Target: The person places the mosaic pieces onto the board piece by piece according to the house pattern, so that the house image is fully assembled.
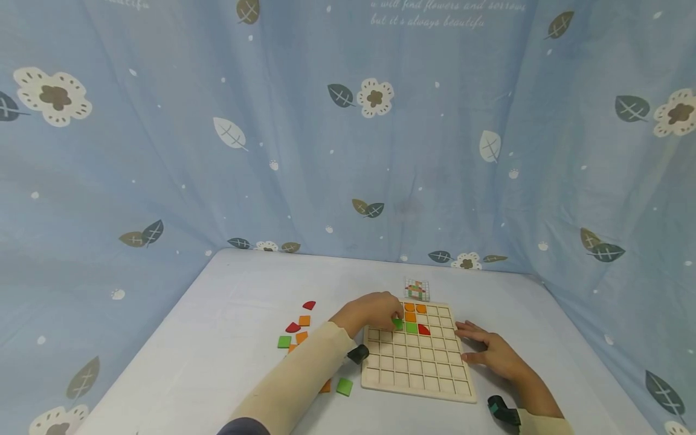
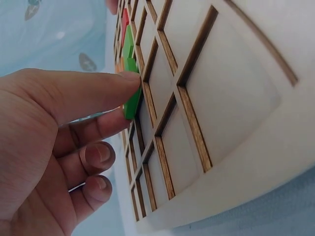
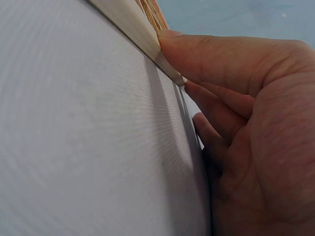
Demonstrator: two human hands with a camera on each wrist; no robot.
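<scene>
With thumb and index finger, my left hand (image 1: 376, 309) pinches a green square tile (image 2: 131, 105) at a cell of the wooden grid board (image 1: 418, 382). The tile stands tilted against the grid ridges in the left wrist view. Beside it on the board lie another green square (image 1: 411, 327) and a red quarter-circle tile (image 1: 424, 330). An orange square (image 1: 410, 317) and two rounded orange pieces (image 1: 421, 309) sit farther up. My right hand (image 1: 492, 351) is at the board's right edge, fingers spread, its thumb touching the side in the right wrist view.
A small printed pattern card (image 1: 417, 289) lies behind the board. Left of it are scattered loose tiles: red quarter circles (image 1: 309, 305), orange squares (image 1: 304, 321) and green squares (image 1: 284, 342), some partly behind the left sleeve. A blue patterned curtain (image 1: 304, 151) surrounds the white table (image 1: 217, 314).
</scene>
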